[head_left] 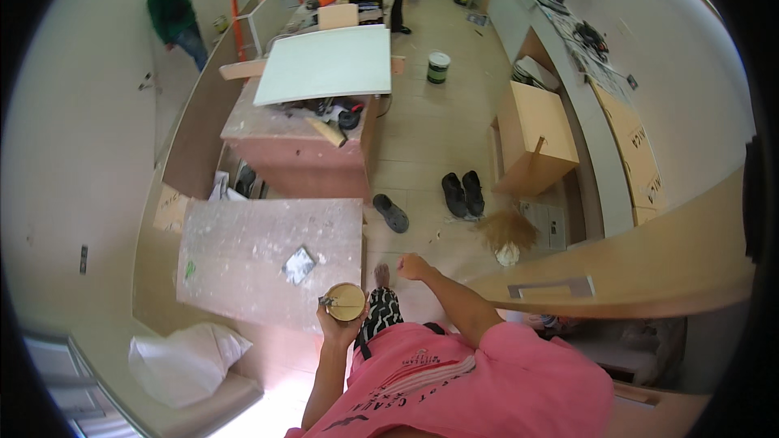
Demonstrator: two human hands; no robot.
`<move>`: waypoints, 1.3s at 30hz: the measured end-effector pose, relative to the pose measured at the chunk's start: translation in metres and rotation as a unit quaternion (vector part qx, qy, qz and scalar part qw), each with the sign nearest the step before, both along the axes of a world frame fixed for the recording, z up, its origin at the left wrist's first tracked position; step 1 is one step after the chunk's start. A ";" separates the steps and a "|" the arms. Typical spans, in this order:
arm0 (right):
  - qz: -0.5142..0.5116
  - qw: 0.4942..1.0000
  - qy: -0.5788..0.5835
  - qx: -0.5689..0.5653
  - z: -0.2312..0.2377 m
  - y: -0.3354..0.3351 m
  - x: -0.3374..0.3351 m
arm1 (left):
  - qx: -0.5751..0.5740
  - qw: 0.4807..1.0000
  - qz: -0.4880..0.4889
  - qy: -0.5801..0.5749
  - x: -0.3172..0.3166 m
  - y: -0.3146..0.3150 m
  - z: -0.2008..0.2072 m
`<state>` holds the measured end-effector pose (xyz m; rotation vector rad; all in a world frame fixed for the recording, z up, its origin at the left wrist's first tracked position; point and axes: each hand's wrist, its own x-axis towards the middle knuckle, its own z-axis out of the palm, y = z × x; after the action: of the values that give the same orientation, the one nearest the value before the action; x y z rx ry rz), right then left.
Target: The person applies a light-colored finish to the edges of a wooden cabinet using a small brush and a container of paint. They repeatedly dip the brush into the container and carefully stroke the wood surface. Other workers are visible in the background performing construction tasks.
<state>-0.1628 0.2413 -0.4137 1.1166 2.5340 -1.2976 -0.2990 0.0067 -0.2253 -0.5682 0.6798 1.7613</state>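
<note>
My left hand [335,328] is wrapped round a small round tub [349,302] with tan stuff inside. At the tub's left rim sits a small greyish piece, too small to make out; it is near my thumb. My right hand [415,266] is held out in front of me, apart from the tub. Its fingers are curled closed, and nothing sticks out of them. Close to my left hand is a worn, paint-spotted wooden board surface [243,235]. A greyish-white flat piece [299,265] lies on it.
Dark shoes [463,195] and a single clog [391,213] lie on the floor. A white panel [329,65] rests on a cluttered workbench ahead. A paint bucket [438,68] stands beyond. At right are a wooden cabinet box [540,134] and a broom head [507,231]. A person [172,12] stands far left.
</note>
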 end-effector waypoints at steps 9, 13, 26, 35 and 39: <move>-0.277 0.955 -0.104 -0.007 -0.027 0.147 0.101 | 0.017 0.979 -0.197 0.059 -0.098 0.184 0.037; -0.371 0.912 -0.154 0.077 -0.045 0.172 0.197 | 0.032 0.965 -0.258 0.038 -0.101 0.302 0.053; -0.444 0.893 -0.041 -0.056 -0.057 0.361 0.176 | 0.061 0.950 -0.304 -0.028 -0.032 0.645 0.082; -0.326 0.924 0.143 0.136 0.074 0.722 0.052 | 0.118 0.979 -0.161 -0.041 -0.034 0.936 0.066; -0.292 0.933 0.200 0.074 0.110 0.841 0.023 | 0.094 0.989 -0.114 -0.009 -0.048 1.070 0.075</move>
<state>-0.1397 1.0824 -0.3041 1.9276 2.7185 -1.6145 -0.3469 1.0770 -0.1503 -0.3613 0.5356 1.5837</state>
